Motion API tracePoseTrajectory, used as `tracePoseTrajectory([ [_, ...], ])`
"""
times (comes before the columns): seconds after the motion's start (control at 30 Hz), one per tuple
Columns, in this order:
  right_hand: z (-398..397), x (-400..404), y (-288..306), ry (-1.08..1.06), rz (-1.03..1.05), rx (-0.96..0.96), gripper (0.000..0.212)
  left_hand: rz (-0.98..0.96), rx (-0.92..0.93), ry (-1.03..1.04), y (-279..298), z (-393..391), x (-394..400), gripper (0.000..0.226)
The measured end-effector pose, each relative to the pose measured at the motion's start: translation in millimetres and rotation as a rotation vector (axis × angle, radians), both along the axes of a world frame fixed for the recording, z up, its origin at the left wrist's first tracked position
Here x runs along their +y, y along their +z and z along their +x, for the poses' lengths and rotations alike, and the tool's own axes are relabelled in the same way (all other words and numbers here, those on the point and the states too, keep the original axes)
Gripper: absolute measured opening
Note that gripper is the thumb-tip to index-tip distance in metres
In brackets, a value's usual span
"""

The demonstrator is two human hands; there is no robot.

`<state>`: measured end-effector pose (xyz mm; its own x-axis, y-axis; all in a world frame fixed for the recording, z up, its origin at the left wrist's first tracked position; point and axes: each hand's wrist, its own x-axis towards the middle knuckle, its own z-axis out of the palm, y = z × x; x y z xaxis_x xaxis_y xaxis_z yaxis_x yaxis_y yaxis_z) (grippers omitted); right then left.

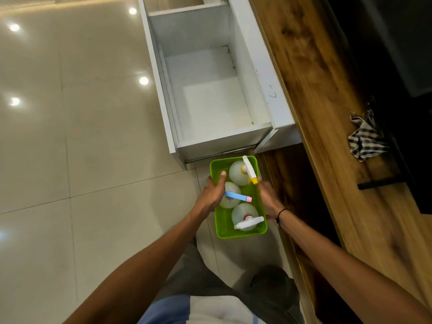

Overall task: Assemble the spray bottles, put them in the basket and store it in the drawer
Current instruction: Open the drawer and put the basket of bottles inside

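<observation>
Glossy cream floor tiles [70, 136] at left, ceiling lights mirrored in them. Left hand [211, 195] and right hand [268, 199] gripping opposite long rims of rectangular green plastic basket [224, 226], three translucent spray bottles [242, 215] upright inside, just below pulled-out white laminate drawer [210, 94]. Grained wooden countertop [327, 101] at right, crumpled striped cloth [365, 141] on it.

home interior, glossy tiled floor [70, 136], white pull-out drawer [210, 94], wooden counter [327, 90] (checked cloth [364, 141] on top)

The right hand [268, 199] fingers hide behind the basket [238, 233] wall — the grip unseen.
</observation>
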<state>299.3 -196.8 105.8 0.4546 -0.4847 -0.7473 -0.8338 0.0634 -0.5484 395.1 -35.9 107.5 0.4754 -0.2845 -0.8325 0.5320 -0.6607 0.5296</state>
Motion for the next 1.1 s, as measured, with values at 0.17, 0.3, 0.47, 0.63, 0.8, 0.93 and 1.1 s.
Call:
tracePoseTrajectory([
  [0.17,-6.3,-4.7,51.9,0.000,0.031,-0.053,0.063,-0.008,0.021,0.000,42.0,5.3,2.8,0.090],
  [0.3,0.7,-8.6,89.6,0.031,0.037,-0.070,0.065,-0.036,0.018,0.012,74.3,15.6,1.2,0.088],
  [0.47,14.5,-10.3,131.5,0.003,0.104,-0.108,0.058,-0.024,-0.009,-0.009,109.3,33.7,0.6,0.094],
  [0.63,34.5,-17.6,160.9,0.044,0.171,-0.159,0.041,-0.031,-0.058,-0.021,141.8,58.5,0.6,0.097],
  [0.8,68.8,-22.9,181.4,0.083,0.143,-0.189,0.054,-0.031,-0.070,-0.009,167.4,93.9,-3.7,0.100],
  [0.93,108.8,-29.5,193.4,0.115,0.113,-0.201,0.067,-0.034,-0.124,-0.010,181.0,131.2,-11.5,0.103],
  [1.1,169.8,-40.7,200.5,0.134,0.091,-0.227,0.075,-0.056,-0.109,0.060,191.6,183.4,-25.7,0.102],
])
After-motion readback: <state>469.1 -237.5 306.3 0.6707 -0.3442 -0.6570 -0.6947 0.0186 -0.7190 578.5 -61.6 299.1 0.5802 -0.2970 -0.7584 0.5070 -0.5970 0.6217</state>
